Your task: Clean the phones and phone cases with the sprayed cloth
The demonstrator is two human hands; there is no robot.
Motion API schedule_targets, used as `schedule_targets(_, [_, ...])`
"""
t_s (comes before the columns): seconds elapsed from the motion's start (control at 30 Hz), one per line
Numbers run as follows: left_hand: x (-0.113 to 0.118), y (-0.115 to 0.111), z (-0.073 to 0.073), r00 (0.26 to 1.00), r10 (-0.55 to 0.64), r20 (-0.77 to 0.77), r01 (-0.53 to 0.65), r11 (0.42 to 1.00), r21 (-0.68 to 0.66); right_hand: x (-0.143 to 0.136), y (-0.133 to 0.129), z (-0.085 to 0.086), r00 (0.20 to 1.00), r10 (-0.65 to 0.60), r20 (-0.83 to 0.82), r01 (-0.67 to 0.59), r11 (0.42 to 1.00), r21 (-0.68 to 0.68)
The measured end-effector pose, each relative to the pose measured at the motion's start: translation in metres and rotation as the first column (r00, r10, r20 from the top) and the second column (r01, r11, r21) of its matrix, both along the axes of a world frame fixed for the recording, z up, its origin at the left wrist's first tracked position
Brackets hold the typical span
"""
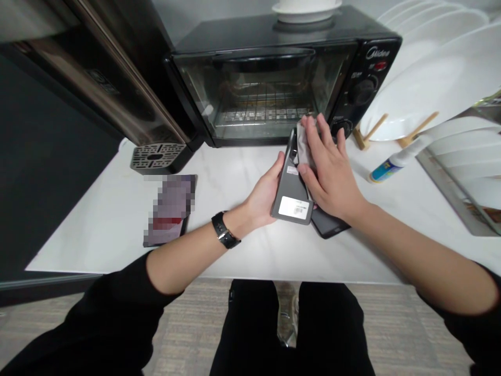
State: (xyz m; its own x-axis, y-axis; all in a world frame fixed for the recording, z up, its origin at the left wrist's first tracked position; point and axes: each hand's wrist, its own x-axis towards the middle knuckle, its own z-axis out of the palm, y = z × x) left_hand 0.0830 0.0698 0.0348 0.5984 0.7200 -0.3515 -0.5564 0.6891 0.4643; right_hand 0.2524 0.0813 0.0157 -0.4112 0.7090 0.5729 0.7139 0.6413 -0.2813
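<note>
In front of the oven (266, 96), the left hand (261, 201) grips a phone (288, 187); the right hand (332, 175), loosely spread, holds a cloth (304, 147) against it.

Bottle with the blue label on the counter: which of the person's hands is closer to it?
Right. The right hand, over a grey cloth, is just left of the bottle; the left hand, holding a grey phone, is farther left.
</note>
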Motion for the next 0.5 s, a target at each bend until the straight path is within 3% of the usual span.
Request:
schedule_targets(0.17, [-0.007, 0.009, -0.001, 0.980, 0.201, 0.003, -0.201, 0.979, 0.022, -0.014, -0.013, -0.003, 0.942, 0.326, 0.085, -0.328, 0.945, 0.006])
schedule_targets(0.23, [-0.011, 0.014, -0.001, 0.969, 0.246, 0.001, -0.246, 0.969, 0.017, -0.015, -0.015, -0.003, 0.922, 0.373, 0.103, -0.373, 0.928, -0.021])
schedule_targets(0.3, [-0.013, 0.016, 0.001, 0.964, 0.265, 0.014, -0.265, 0.964, 0.030, -0.012, -0.012, -0.002, 0.955, 0.284, 0.082, -0.283, 0.959, -0.016])
schedule_targets(0.37, [-0.011, 0.015, 0.002, 0.969, 0.244, 0.040, -0.246, 0.968, 0.056, -0.006, -0.007, -0.002, 0.993, 0.118, 0.016, -0.119, 0.993, 0.020])
schedule_targets(0.43, [-0.007, 0.009, 0.002, 0.986, 0.156, 0.052, -0.159, 0.986, 0.059, 0.000, -0.001, -0.002, 0.999, -0.027, -0.045, 0.029, 0.998, 0.048])
schedule_targets(0.5, [-0.002, 0.003, 0.000, 0.998, 0.047, 0.052, -0.049, 0.998, 0.037, 0.003, 0.001, -0.003, 0.994, -0.090, -0.061, 0.093, 0.994, 0.051])
